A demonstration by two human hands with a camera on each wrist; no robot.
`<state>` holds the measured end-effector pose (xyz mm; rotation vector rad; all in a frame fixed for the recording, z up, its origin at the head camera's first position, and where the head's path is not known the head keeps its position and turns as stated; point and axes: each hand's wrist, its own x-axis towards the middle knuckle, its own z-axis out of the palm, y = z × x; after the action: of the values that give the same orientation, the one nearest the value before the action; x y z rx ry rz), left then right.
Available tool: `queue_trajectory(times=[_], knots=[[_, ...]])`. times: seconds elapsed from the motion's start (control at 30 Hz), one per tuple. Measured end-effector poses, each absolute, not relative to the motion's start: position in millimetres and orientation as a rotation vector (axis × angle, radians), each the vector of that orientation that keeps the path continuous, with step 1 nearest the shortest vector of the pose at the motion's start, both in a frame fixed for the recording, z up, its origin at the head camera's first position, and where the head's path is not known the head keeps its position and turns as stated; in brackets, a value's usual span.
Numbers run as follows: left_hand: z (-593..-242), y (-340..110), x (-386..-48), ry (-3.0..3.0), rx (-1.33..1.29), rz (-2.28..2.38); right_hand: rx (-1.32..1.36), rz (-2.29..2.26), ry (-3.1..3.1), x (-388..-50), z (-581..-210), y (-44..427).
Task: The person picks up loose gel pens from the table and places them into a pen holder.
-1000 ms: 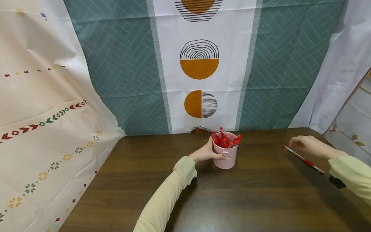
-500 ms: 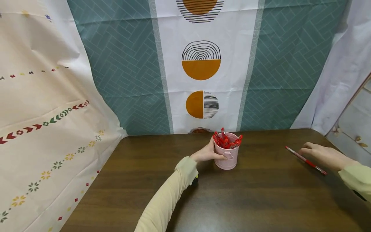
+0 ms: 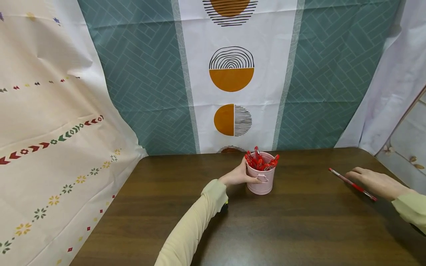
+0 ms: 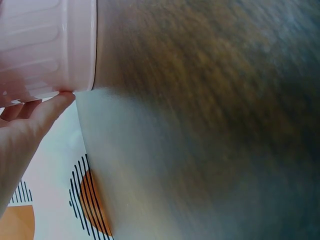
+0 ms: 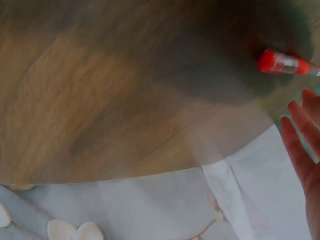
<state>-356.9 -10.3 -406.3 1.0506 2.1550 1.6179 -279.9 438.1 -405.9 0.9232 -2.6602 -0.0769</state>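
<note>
My left hand (image 3: 237, 175) holds the side of a small pink bucket (image 3: 260, 187), thumb across its front near the little handle. Several red pens (image 3: 258, 162) stand in the bucket. In the left wrist view, fingers (image 4: 52, 110) rest along the wall of the pink bucket (image 4: 35, 45). Far to the right, a red pen (image 3: 358, 188) lies slanted on the table, with my right hand (image 3: 376, 183) low beside its right side. The right wrist view shows extended fingers (image 5: 295, 145) apart from the red end of the pen (image 5: 282, 63); the thumb is hidden there.
The dark wooden table (image 3: 283, 229) ends at a green and white patterned cloth (image 3: 229, 122) behind. A cream cloth (image 3: 83, 177) hangs along the left, and a white curtain (image 3: 379, 122) borders the right back corner.
My right hand has come from the pen's far end down to its right side, nearer the table. The left hand keeps its hold on the bucket. The whole view has shifted slightly.
</note>
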Motion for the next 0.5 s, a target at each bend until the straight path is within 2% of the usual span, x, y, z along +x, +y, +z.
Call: queue_trajectory(times=[0.5], knots=[[-409.1, -9.8, -357.8, 2.189, 1.027, 1.604, 0.611, 0.037, -2.919, -278.7, -412.9, 437.5]])
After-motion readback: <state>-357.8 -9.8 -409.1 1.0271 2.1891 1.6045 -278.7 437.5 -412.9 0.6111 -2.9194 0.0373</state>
